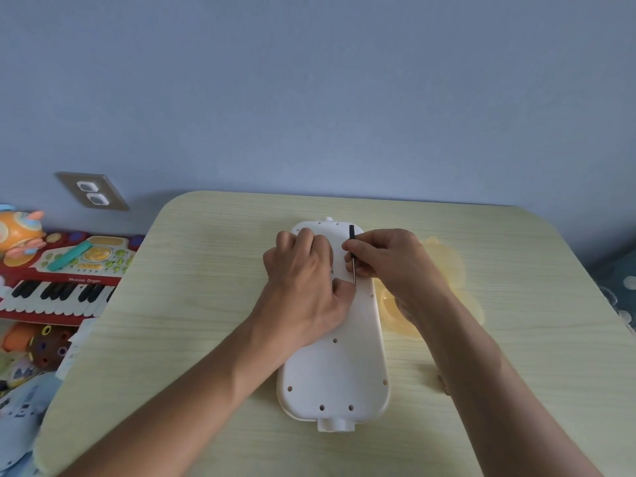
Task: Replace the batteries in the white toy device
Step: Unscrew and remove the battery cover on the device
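Centrally, on a pale wood-grain table (206,339) with rounded corners, the white toy device (339,370) lies face down, its long axis running away from the viewer and its screw holes visible. Left hand (306,290): pressed palm-down on the device's upper half, fingers curled, grasping nothing that can be seen. Right hand (385,263): fingers pinched around a thin black-handled screwdriver (352,256), held nearly upright with its tip touching the device just beside the left thumb. A translucent yellow object (447,266) rests on the table just right of the device, partly hidden by the right forearm. Behind the table: a plain blue wall (309,91) bearing a double outlet (92,191). Left of the table: a red toy keyboard (58,287) among other toys.
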